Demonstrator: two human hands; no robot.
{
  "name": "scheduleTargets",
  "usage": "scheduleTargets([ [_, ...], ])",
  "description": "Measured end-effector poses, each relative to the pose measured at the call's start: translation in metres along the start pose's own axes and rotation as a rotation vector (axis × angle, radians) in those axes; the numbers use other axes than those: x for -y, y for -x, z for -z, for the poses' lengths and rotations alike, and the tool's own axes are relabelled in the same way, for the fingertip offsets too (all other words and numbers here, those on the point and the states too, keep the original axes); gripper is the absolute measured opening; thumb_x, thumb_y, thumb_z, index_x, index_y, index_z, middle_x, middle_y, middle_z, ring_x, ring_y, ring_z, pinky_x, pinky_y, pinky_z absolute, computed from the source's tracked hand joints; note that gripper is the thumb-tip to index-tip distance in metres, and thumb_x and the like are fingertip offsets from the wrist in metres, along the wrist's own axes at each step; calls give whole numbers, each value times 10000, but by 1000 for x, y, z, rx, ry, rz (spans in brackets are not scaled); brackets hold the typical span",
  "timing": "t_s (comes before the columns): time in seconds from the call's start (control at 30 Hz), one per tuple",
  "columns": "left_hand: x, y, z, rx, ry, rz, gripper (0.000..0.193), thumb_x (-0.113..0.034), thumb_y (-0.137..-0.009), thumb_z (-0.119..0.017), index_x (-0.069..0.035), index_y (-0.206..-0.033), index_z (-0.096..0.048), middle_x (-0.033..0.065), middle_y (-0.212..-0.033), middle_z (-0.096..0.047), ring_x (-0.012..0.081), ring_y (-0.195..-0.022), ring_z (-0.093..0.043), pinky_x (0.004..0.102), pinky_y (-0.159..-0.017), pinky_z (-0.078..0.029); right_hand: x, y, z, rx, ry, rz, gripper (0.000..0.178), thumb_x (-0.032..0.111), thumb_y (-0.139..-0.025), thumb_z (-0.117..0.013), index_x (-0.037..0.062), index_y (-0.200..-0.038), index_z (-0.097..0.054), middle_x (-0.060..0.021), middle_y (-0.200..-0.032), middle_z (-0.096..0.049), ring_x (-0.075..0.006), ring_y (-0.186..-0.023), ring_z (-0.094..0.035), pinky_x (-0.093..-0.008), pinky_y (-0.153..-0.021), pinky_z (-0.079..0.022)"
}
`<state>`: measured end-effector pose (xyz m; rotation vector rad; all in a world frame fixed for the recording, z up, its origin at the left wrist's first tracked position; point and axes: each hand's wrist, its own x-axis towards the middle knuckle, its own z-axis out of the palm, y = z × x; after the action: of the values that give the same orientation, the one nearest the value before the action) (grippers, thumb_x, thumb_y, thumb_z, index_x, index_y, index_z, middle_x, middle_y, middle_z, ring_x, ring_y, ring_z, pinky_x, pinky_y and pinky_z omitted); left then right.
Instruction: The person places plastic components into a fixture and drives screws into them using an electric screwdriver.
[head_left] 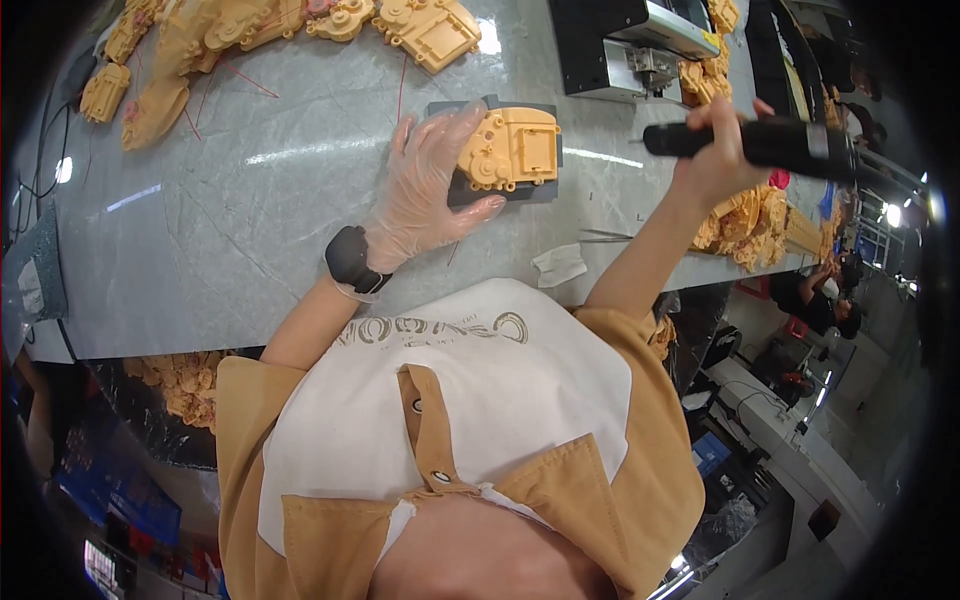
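Observation:
A yellow-orange plastic gearbox housing (508, 150) lies on a dark block-like fixture (538, 193) on the table. My left hand (425, 175), in a clear thin glove, curves around the housing's left side. Its fingertips are at the upper left corner and its thumb is by the lower edge. To the right, my right hand (716, 160) grips a black pen-shaped electric screwdriver (790, 146) above the table. The screwdriver's tip points left toward the housing, apart from it, and its far end is blurred.
More yellow-orange housings (430, 32) line the table's far side, with others heaped at the right (750, 225). A black-and-metal machine (640, 55) stands at the back right. Tweezers (605, 237) and a white scrap (559, 265) lie nearer. A person (820, 300) is off to the right.

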<state>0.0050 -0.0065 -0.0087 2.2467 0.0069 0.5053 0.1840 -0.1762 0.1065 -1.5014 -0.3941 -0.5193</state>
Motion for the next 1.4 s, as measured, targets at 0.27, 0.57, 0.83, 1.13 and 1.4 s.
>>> scheduleTargets([
  [0.27,0,6,-1,26,-14,6,824,-277,-657,-750,-107,-1342,-326,82,-1297,-439,264,-1174,-420,517,-1042,-220,-9,-35,-9,-124,-110,190,393,-113,-681,-576,-53,-1027,-399,-128,-581,-551,-180,-434,-538,-286,-484,-485],
  [0.57,0,8,-2,19,-20,0,820,-273,-661,-754,-126,-1348,-331,63,-1292,-453,244,-1159,-437,511,-1047,-213,-16,-26,-5,28,42,58,371,-133,-642,-616,-47,-949,-428,-123,-595,-537,-174,-436,-518,-272,-453,-466],
  [0.83,3,8,-4,28,-14,-10,839,-343,-674,-742,-136,-1360,-305,51,-1265,-455,229,-1157,-426,511,-1044,-204,74,91,-40,200,-324,-173,442,-70,-722,-545,27,-1115,-367,-67,-597,-503,-155,-452,-466,-311,-514,-430],
  [1.13,2,9,-1,33,21,-14,806,-327,-668,-743,-161,-1339,-328,25,-1238,-464,240,-1163,-419,513,-1036,-216,55,110,-54,237,-308,-202,436,-90,-699,-626,4,-1045,-378,-67,-621,-567,-109,-475,-511,-219,-489,-437],
  [1.4,5,10,-3,-9,17,-38,831,-320,-661,-742,-169,-1361,-318,58,-1140,-508,233,-1126,-444,515,-1016,-245,44,118,-58,401,-95,21,356,-101,-702,-608,43,-951,-398,-92,-612,-550,-127,-439,-478,-243,-452,-428],
])
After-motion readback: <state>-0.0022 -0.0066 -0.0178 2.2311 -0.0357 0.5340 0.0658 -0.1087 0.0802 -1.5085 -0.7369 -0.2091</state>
